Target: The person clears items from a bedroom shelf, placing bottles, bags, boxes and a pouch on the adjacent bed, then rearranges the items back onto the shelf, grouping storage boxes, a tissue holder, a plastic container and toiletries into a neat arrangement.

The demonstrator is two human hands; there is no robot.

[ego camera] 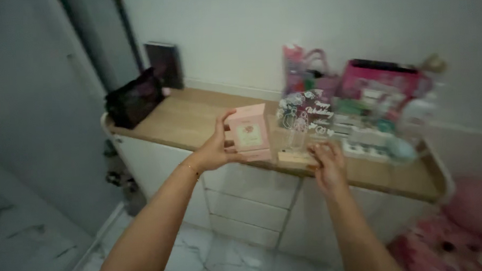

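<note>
Head view: left hand (pixel 216 148) has thumb and fingers clamped around a pink box (pixel 250 133), thumb on the near upper corner, fingers wrapped along the left side. Box is upright, held just above the front edge of the wooden countertop (pixel 187 118), not resting on it. Right hand (pixel 327 162) lies palm down, fingers loosely spread, fingertips touching the wooden base of a clear engraved plaque (pixel 303 117) standing at the counter's front edge, just right of the box. Whether it grips the base or only steadies it, can't tell; the frame is blurred.

Step in hand, as I read it: arranging display items, box carried, plaque steadied. Setting the box down would need a flat bare patch of wood left of the plaque, without knocking it.

Further out: pink gift bags (pixel 375 82) behind the plaque, black pouch (pixel 133 99) at the far left end.
</note>
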